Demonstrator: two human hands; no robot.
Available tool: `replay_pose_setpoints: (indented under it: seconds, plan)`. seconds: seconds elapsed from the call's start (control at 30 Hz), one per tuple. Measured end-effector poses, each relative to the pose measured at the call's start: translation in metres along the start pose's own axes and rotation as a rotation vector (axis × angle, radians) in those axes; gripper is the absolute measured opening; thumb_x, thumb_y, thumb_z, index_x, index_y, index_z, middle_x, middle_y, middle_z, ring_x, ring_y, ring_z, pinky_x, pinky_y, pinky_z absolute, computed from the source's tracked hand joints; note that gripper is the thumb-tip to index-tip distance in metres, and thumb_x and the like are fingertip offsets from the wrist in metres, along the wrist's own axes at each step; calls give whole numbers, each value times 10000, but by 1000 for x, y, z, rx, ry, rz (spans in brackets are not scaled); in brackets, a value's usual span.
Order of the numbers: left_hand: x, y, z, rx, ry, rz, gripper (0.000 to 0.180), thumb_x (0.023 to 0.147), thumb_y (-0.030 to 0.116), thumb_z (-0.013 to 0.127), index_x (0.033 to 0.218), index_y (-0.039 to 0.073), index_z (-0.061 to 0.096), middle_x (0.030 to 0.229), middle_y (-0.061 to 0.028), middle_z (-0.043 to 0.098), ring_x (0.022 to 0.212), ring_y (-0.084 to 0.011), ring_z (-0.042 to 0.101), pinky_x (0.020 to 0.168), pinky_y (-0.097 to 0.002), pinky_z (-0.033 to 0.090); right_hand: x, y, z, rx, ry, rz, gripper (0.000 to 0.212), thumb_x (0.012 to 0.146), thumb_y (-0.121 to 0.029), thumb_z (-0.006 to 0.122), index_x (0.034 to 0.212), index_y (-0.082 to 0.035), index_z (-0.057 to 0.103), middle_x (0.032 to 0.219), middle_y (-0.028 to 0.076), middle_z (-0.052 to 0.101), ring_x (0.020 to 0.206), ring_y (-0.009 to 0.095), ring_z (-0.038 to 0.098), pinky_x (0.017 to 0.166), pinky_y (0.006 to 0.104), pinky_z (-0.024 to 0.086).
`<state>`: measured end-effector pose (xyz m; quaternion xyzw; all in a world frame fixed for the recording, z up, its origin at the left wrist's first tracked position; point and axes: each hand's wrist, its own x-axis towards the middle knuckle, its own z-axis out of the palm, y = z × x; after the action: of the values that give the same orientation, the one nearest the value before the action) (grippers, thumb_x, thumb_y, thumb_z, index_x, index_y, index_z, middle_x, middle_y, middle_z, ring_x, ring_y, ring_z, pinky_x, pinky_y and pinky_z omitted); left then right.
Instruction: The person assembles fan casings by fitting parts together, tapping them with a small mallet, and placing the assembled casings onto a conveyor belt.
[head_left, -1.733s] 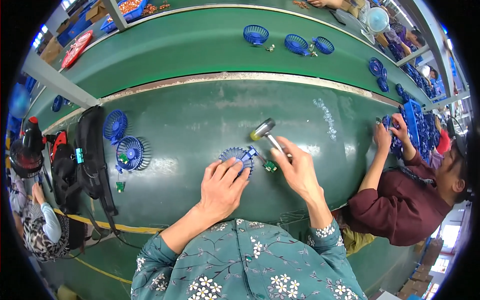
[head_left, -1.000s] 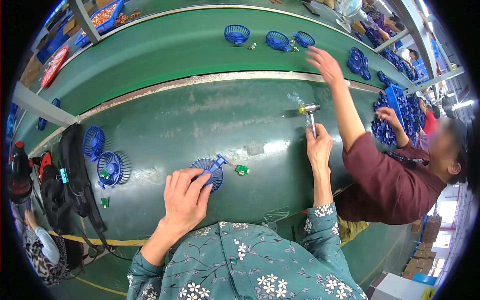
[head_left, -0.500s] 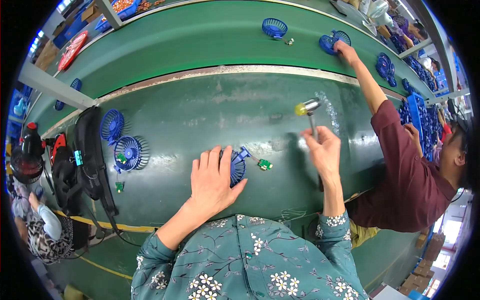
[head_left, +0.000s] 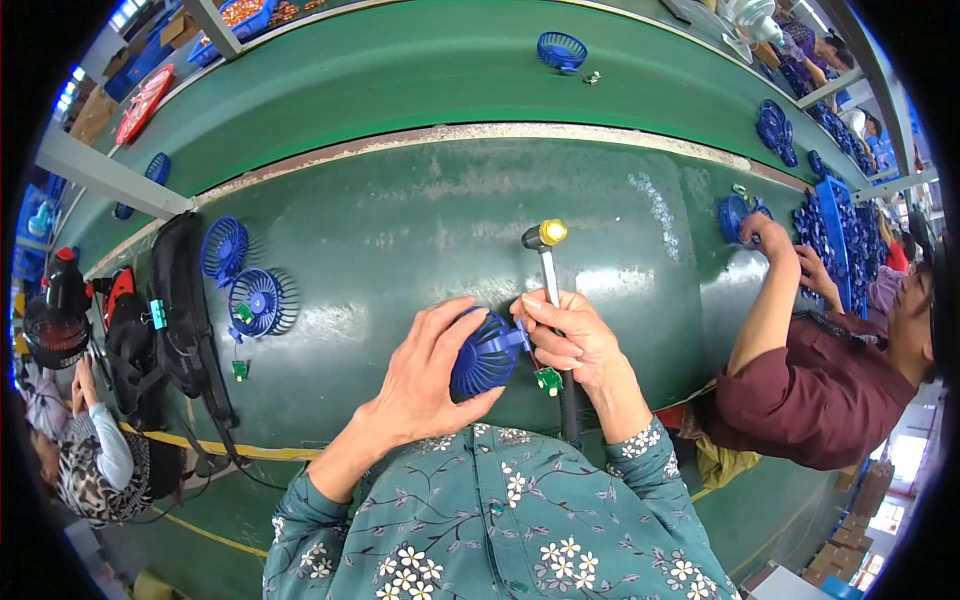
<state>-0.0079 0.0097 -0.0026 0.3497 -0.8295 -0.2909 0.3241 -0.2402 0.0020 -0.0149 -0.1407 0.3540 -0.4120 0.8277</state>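
Note:
My left hand point(head_left: 425, 375) cups a round blue fan shell point(head_left: 482, 357) on the green table point(head_left: 420, 220). My right hand point(head_left: 575, 345) grips the handle of a small hammer point(head_left: 546, 250) with a yellow and black head that points away from me, and its fingers touch the shell's blue stub. A little green circuit board point(head_left: 548, 379) hangs by thin wires just below that hand.
Two more blue fan shells point(head_left: 240, 275) lie at the left next to a black backpack point(head_left: 175, 310). A co-worker in a maroon top point(head_left: 800, 385) handles blue parts point(head_left: 825, 235) at the right. A blue basket-like guard point(head_left: 560, 48) sits on the far conveyor.
My right hand, which had reached out to the right with the hammer, has come back to the fan shell. The co-worker's arm has pulled back from the far belt.

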Motion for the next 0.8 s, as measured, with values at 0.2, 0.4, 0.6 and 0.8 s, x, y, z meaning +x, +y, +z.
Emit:
replay_pose_setpoints:
  seconds: [0.2,0.4,0.6,0.8]
  plan:
    - [-3,1,0,-48,-6,-18,830,647,175,838,1345,26,416,1350,-208,452,1174,-400,512,965,-471,456,3,8,7,-56,-21,48,220,991,-171,562,1002,28,655,504,-48,455,324,20,305,324,211,229]
    - [5,-3,6,-125,-7,-36,816,658,190,831,1343,35,415,1304,-195,470,1163,-385,522,957,-449,481,-6,6,10,-100,21,-29,249,987,-212,571,1012,19,660,445,-65,394,311,28,281,348,208,239]
    - [1,-4,8,-235,-10,-144,787,671,228,827,1336,34,453,1286,-178,496,1179,-347,528,978,-434,472,-8,9,14,-138,4,-140,236,959,-178,604,1046,32,667,491,-61,450,355,16,309,388,208,269]
    - [-4,1,-1,-57,6,-223,788,678,275,816,1334,22,462,1282,-154,505,1160,-345,530,945,-430,489,-11,17,31,-607,280,-263,287,871,-100,729,1112,47,674,770,18,663,563,44,521,509,198,411]
